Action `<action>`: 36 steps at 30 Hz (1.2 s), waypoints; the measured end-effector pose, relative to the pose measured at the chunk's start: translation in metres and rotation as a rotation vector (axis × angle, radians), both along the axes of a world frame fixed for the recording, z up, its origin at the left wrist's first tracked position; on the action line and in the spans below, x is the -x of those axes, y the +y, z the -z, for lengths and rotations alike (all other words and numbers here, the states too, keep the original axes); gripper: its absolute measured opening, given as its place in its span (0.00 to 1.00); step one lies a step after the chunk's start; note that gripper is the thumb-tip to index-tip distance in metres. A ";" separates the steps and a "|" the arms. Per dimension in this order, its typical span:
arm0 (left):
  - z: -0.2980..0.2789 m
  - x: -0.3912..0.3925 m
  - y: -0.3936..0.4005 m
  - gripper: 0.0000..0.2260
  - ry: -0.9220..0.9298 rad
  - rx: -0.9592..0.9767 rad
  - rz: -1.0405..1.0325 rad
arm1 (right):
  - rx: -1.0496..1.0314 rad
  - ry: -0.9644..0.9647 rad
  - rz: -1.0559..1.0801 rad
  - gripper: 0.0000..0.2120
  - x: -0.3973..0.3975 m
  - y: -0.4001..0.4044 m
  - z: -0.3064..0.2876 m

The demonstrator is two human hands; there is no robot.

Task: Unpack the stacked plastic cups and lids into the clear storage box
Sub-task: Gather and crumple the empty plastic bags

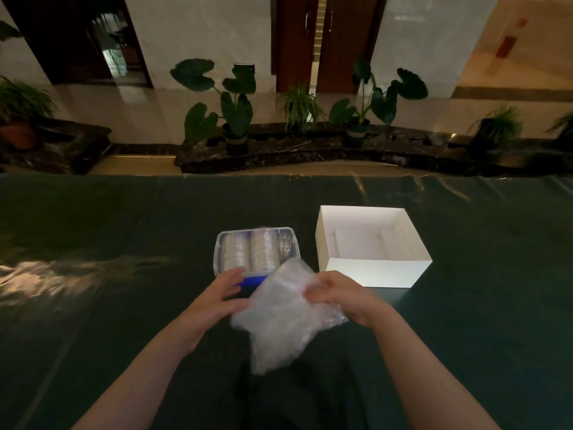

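A dim lobby with potted plants [235,113] and dark doors is stretching behind a surface [108,218] draped in dark green cloth. On it a clear box [257,251] is sitting with two stacks [249,251] already lying side by side inside, and something clear is tucked at its right end, too blurred to name. Just beside it, to the right, a white carton [373,246] is standing open and looks empty. The person is holding a crumpled plastic bag [285,315] in front of the box: the right hand [339,296] is clutching its upper edge with fingers curled into the film, while the left hand [217,297] is touching the bag's other side, fingers bent loosely, and I cannot tell whether it is truly gripping. Judging by the filled box and the limp bag, the unpacking looks nearly done; whether anything is left in the bag is unclear.
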State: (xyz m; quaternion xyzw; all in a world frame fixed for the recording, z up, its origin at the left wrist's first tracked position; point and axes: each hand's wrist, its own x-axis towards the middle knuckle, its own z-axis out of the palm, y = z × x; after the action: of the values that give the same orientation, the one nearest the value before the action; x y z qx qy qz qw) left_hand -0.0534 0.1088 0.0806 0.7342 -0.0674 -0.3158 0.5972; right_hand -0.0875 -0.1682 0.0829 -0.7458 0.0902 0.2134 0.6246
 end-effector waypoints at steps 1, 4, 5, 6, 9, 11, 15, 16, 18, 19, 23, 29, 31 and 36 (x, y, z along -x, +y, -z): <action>-0.006 -0.001 -0.004 0.34 -0.014 -0.066 0.122 | 0.050 0.004 -0.090 0.08 -0.001 0.002 -0.003; -0.017 0.004 -0.027 0.26 -0.039 -0.184 0.323 | -0.027 0.040 -0.219 0.10 -0.005 0.009 -0.009; -0.019 0.008 -0.033 0.23 -0.045 -0.166 0.303 | -0.132 0.050 -0.179 0.11 -0.006 0.010 -0.009; -0.019 0.010 -0.036 0.21 -0.028 -0.112 0.246 | -0.278 0.055 -0.096 0.13 -0.006 0.009 -0.007; -0.012 0.017 -0.032 0.19 0.107 0.103 -0.021 | -0.778 0.057 0.100 0.26 0.001 0.001 0.008; -0.006 0.021 -0.030 0.21 0.157 0.153 -0.191 | -0.906 0.132 0.093 0.34 0.011 0.005 0.016; 0.001 0.027 -0.043 0.19 0.057 -0.151 -0.408 | -0.659 0.119 -0.054 0.26 0.022 0.025 0.023; 0.001 0.029 -0.044 0.18 0.001 -0.199 -0.416 | -0.578 0.118 -0.051 0.23 0.022 0.029 0.019; 0.000 0.030 -0.040 0.17 -0.047 -0.172 -0.359 | -0.458 0.145 -0.007 0.23 0.021 0.034 0.013; 0.000 0.030 -0.035 0.16 -0.027 -0.115 -0.300 | -0.408 0.147 0.023 0.22 0.020 0.035 0.014; 0.001 0.030 -0.016 0.17 0.188 0.106 -0.129 | -0.306 0.100 0.141 0.15 0.022 0.030 0.019; 0.004 0.027 -0.005 0.14 0.293 0.280 -0.156 | -0.310 0.056 0.161 0.10 0.022 0.028 0.019; 0.004 0.029 -0.007 0.11 0.292 0.275 -0.168 | -0.247 0.070 0.186 0.09 0.021 0.027 0.021; 0.002 0.035 -0.015 0.10 0.318 0.334 -0.214 | -0.293 0.029 0.234 0.13 0.023 0.020 0.025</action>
State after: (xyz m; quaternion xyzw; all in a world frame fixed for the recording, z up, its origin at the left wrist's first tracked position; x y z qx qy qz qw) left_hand -0.0887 0.0936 0.0790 0.5695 0.0544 -0.3470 0.7432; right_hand -0.1105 -0.1480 0.0583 -0.6281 0.1532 0.1607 0.7458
